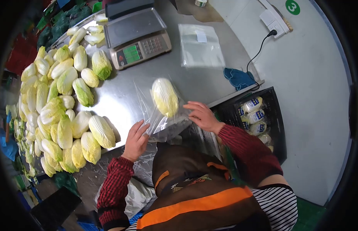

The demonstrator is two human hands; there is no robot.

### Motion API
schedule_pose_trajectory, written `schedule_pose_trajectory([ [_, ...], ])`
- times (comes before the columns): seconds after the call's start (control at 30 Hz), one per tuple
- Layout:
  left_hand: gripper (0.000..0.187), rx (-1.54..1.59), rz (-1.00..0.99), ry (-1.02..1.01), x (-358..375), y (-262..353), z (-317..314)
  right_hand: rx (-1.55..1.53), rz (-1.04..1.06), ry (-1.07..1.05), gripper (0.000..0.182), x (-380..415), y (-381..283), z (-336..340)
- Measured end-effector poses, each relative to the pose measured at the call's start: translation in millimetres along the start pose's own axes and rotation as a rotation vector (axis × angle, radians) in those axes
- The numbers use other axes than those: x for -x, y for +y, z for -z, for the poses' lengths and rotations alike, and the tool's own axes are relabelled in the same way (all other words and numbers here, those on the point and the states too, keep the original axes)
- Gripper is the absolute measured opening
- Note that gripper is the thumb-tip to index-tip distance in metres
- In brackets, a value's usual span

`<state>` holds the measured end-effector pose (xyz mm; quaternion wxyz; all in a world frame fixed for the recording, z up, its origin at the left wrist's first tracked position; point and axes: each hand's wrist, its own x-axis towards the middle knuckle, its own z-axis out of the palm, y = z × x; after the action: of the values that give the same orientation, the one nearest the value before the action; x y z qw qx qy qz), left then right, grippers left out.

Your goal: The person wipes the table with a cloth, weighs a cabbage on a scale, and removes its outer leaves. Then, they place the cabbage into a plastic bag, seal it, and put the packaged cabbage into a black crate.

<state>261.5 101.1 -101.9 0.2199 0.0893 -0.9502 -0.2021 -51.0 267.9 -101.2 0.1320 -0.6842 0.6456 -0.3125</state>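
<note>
A pale napa cabbage (165,97) lies inside a clear plastic bag (148,109) on the steel table (121,86), near its front edge. At the bag's left edge is my left hand (137,141), its fingers pressed together; whatever they hold is too thin to make out. On the right side of the bag, my right hand (202,116) has its fingers reaching toward the cabbage, spread somewhat apart over the film. Neither hand touches the cabbage itself.
Many cabbages (65,81) are piled at the left. A scale (140,49) stands at the back, with a stack of clear bags (201,46) to its right. A blue cloth (239,78) lies by the right edge, above a black crate (279,127) of labelled, wrapped cabbages (257,116).
</note>
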Motion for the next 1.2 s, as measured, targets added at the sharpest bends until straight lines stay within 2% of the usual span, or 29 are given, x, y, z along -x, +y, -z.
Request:
schedule_pose_trajectory([
  [0.07,0.022,0.224,0.141,0.147,-15,7,17,-0.051,0.009,0.056,0.008,-6,-18,19],
  [0.13,0.013,0.393,0.318,0.273,-28,19,26,-0.692,-0.251,0.179,0.007,-9,-31,25],
  [0.17,0.009,0.561,0.454,0.331,-33,23,24,-0.62,-0.292,0.285,0.016,-18,-41,21],
  [0.2,0.006,0.727,0.591,0.388,-39,26,22,-0.617,-0.292,0.288,0.016,-27,-47,19],
  [0.27,0.008,0.786,0.787,0.507,-54,21,9,-0.907,-0.835,0.284,0.024,-44,-51,16],
  [0.3,0.012,0.774,0.897,0.541,-63,19,9,-0.849,-0.908,0.252,0.029,-55,-48,11],
  [0.33,0.012,0.779,0.895,0.528,-66,12,13,-0.85,-0.917,0.262,0.029,-57,-37,6],
  [0.4,0.016,0.912,1.163,0.185,-63,-4,21,-0.856,-1.13,-0.039,0.03,-55,-13,-8],
  [0.43,0.021,1.033,1.222,0.055,-48,-20,7,-0.828,-1.166,-0.188,0.032,-53,-9,-13],
  [0.47,0.017,1.068,1.244,-0.077,-44,-25,7,-0.836,-1.182,-0.186,0.032,-52,-9,-16],
  [0.53,0.017,1.165,1.373,-0.318,-38,-29,9,-0.837,-1.162,-0.423,0.032,-49,-10,-19],
  [0.57,0.019,1.071,1.213,-0.344,-29,-35,3,-0.739,-1.086,-0.447,0.03,-52,-8,-14],
  [0.6,0.021,0.957,1.168,-0.383,-40,-33,12,-0.71,-0.993,-0.314,0.025,-48,-4,-23],
  [0.63,0.021,0.668,0.891,-0.339,-15,-52,-11,-0.532,-0.818,-0.245,0.032,-44,-2,-27],
  [0.67,0.02,0.74,0.787,-0.301,-10,-63,-10,-0.337,-0.662,-0.179,0.045,-41,-1,-26],
  [0.7,0.019,0.703,0.728,-0.368,-38,-56,14,-0.201,-0.482,-0.184,0.058,-41,-1,-21],
  [0.73,0.025,0.559,0.487,-0.375,-36,-68,11,-0.064,-0.303,-0.207,0.072,-43,-1,-17],
  [0.77,0.033,0.556,0.519,-0.465,-44,-67,20,-0.091,-0.295,-0.225,0.079,-48,-5,-12],
  [0.8,0.047,0.231,0.219,-0.524,-48,-69,25,-0.124,-0.28,-0.244,0.087,-55,-9,-12],
  [0.87,0.061,0.223,0.181,-0.593,-76,-54,29,-0.227,-0.173,-0.076,0.083,-60,-1,-39],
  [0.93,0.077,0.624,0.536,-0.541,-75,-57,15,-0.492,-0.232,0.069,0.074,-72,16,-85],
  [0.97,0.075,0.609,0.433,-0.511,-58,-83,-6,-0.587,-0.331,0.075,0.07,-78,19,-93],
  [1.0,0.06,0.896,0.681,-0.46,-47,-100,-21,-0.69,-0.423,0.083,0.067,-81,24,-94],
  [1.07,0.047,1.195,0.917,-0.275,-54,-106,-33,-0.823,-0.633,0.076,0.071,-79,29,-76],
  [1.13,0.048,1.178,0.887,-0.33,-88,-83,-39,-0.831,-0.731,0.089,0.073,-63,39,-62],
  [1.17,0.05,1.258,0.879,-0.273,-103,-75,-47,-0.832,-0.742,0.12,0.073,-49,40,-56],
  [1.2,0.053,1.339,0.875,-0.217,-119,-60,-57,-1.041,-0.805,0.308,0.068,-33,36,-51],
])
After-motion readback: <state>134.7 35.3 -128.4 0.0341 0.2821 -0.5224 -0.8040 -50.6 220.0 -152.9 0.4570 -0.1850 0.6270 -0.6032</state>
